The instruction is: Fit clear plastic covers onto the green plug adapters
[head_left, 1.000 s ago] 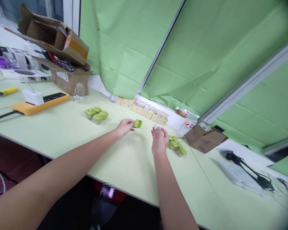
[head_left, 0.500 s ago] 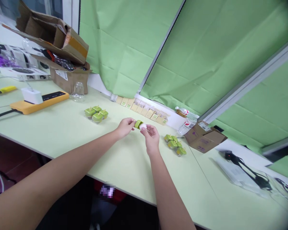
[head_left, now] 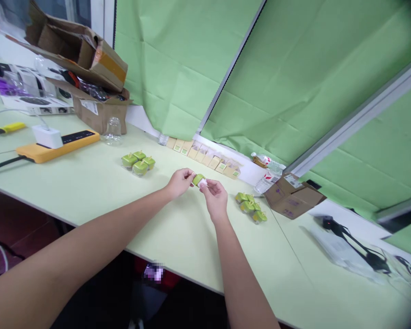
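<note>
Orange power strip (head_left: 71, 140), cardboard boxes (head_left: 101, 116), green blinds (head_left: 246, 91)

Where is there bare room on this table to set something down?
Bare: between the power strip and left forearm, and between the right forearm and plastic bag. Crowded: the far left, with cardboard boxes, and the back edge, lined with small boxes.

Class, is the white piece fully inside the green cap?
Not fully: part of the white piece shows outside the green cap, by the right hand. How far in, cannot tell.
</note>
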Demonstrator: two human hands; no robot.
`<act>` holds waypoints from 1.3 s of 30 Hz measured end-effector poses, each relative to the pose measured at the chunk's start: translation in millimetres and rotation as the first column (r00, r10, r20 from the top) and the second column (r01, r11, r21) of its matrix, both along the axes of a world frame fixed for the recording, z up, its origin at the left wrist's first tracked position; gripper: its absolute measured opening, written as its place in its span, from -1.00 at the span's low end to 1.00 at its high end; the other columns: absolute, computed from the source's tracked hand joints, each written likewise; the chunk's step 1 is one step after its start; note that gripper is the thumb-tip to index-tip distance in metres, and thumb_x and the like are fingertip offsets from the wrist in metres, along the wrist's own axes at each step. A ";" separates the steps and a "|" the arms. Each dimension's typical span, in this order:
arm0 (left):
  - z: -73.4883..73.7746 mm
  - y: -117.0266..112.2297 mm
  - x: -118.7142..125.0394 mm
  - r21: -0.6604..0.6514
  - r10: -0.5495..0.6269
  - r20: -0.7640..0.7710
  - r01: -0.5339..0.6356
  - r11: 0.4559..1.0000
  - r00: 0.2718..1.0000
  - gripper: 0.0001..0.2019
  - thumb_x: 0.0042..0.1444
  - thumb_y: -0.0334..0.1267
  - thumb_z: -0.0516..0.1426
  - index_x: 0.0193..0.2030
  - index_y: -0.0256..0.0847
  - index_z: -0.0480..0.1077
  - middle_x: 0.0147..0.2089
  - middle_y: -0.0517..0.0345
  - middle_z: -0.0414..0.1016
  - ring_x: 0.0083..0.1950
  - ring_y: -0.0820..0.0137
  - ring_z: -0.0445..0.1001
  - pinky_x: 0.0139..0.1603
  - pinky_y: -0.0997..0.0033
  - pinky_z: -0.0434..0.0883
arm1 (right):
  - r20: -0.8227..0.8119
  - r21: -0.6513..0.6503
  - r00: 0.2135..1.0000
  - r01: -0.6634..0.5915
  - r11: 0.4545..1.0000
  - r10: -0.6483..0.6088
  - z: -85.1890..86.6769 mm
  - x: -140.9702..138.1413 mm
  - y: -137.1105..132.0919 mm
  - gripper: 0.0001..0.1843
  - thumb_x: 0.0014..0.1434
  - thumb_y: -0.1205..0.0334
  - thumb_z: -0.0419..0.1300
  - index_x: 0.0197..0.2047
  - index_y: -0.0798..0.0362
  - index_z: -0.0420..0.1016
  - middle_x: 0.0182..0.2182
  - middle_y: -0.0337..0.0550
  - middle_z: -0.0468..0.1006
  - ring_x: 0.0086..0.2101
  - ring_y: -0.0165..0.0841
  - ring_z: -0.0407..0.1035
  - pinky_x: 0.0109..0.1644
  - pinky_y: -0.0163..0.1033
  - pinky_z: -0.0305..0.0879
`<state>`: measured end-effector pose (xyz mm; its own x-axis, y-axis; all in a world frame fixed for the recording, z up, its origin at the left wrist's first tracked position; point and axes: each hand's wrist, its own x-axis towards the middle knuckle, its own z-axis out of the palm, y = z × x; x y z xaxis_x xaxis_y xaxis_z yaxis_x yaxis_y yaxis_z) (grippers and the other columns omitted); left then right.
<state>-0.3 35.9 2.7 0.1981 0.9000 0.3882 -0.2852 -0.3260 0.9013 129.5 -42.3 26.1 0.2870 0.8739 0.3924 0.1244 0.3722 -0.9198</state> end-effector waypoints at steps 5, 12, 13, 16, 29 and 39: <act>-1.2 -0.8 0.5 -0.018 -0.010 0.013 0.011 1.000 1.000 -0.81 0.12 -0.20 0.20 -0.37 -0.30 0.39 -0.41 0.15 0.47 -0.42 0.47 0.48 -0.37 0.41 0.54 | 0.023 -0.006 0.999 0.032 0.999 -0.032 -1.7 -2.2 0.1 -0.55 -0.07 0.02 0.41 -0.16 0.10 0.52 -0.24 -0.04 0.62 -0.27 -0.26 0.52 -0.14 -0.07 0.52; 3.2 -4.0 0.3 -0.021 -0.011 0.043 0.012 1.000 0.999 -0.80 0.10 -0.19 0.23 -0.38 -0.30 0.40 -0.41 0.15 0.47 -0.41 0.48 0.47 -0.38 0.43 0.55 | 0.079 0.034 0.993 0.088 0.996 -0.091 -1.4 -5.6 -1.0 -0.60 0.00 0.00 0.36 -0.16 0.06 0.46 -0.25 -0.10 0.62 -0.28 -0.29 0.51 -0.19 -0.17 0.50; 3.4 -4.3 0.4 -0.017 -0.013 0.043 0.014 1.000 0.999 -0.79 0.10 -0.18 0.23 -0.38 -0.30 0.40 -0.41 0.15 0.47 -0.41 0.48 0.47 -0.38 0.43 0.55 | 0.086 0.046 0.992 0.092 0.995 -0.096 -1.0 -5.7 -1.2 -0.61 0.00 0.00 0.35 -0.18 0.05 0.46 -0.26 -0.11 0.62 -0.28 -0.30 0.50 -0.19 -0.17 0.49; 3.2 -4.9 0.8 -0.005 -0.016 0.044 0.016 1.000 0.999 -0.77 0.09 -0.15 0.24 -0.38 -0.30 0.39 -0.40 0.15 0.47 -0.41 0.47 0.47 -0.37 0.41 0.55 | 0.102 0.071 0.988 0.105 0.992 -0.112 -0.2 -6.8 -1.7 -0.62 0.02 -0.02 0.33 -0.17 0.05 0.49 -0.25 -0.11 0.62 -0.27 -0.30 0.50 -0.18 -0.18 0.48; -1.4 -2.0 1.4 0.015 0.006 0.014 -0.006 1.000 1.000 -0.82 0.10 -0.22 0.20 -0.40 -0.28 0.37 -0.43 0.17 0.46 -0.40 0.45 0.49 -0.26 0.36 0.53 | 0.275 0.112 0.943 0.162 0.980 -0.187 -5.1 -4.0 -0.2 -0.66 0.09 -0.04 0.27 -0.16 0.01 0.53 -0.27 -0.16 0.62 -0.33 -0.32 0.49 -0.13 -0.16 0.48; 1.7 -3.9 1.3 0.022 -0.031 0.043 0.030 0.999 0.999 -0.82 0.10 -0.22 0.21 -0.38 -0.29 0.38 -0.42 0.17 0.46 -0.39 0.46 0.49 -0.25 0.35 0.53 | 0.259 0.106 0.948 0.163 0.981 -0.185 -0.7 -6.8 -3.6 -0.68 0.09 -0.04 0.28 -0.19 0.00 0.47 -0.26 -0.13 0.63 -0.29 -0.31 0.51 -0.10 -0.15 0.47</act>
